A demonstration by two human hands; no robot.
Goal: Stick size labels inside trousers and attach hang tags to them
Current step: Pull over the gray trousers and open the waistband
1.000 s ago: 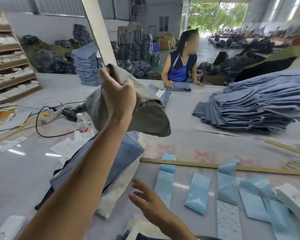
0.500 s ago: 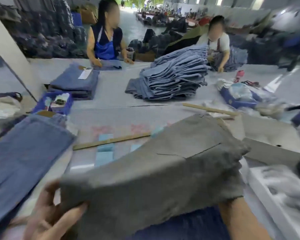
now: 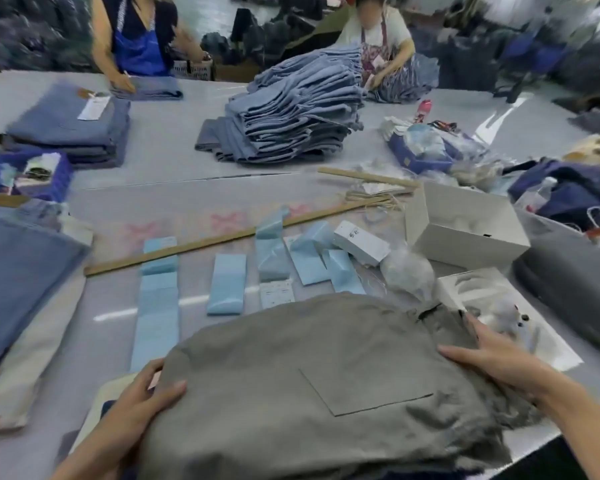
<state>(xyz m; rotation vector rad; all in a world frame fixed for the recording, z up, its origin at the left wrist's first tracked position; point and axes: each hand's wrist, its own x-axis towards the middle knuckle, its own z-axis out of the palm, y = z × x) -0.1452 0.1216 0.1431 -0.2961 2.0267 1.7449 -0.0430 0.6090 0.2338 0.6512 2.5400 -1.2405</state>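
1. Grey trousers point(image 3: 326, 386) are laid flat on the desk point(image 3: 174, 161) right in front, back pocket side up.
2. Left hand point(image 3: 136, 403): the left edge of the trousers is gripped, thumb on top of the cloth, fingers point(image 3: 149, 370) tucked behind the edge.
3. Right hand point(image 3: 499, 362): fingers point(image 3: 473, 327) are spread almost straight and pressed flat on the crumpled right end of the cloth; nothing is pinched.
4. Step judged: garment being positioned and smoothed; no size label or hang tag is seen on it yet.
5. Blue label strips point(image 3: 227, 282) lie just beyond the fingertips, past the far edge of the trousers, under the wooden ruler point(image 3: 222, 237). A white tag box point(image 3: 361, 242) sits beyond the right fingertips.
6. Next move likely calls for the waistband to be found and turned open so the inside is exposed, then a label to be peeled from a strip.
7. Which end is the waistband cannot be told; the right end is bunched.
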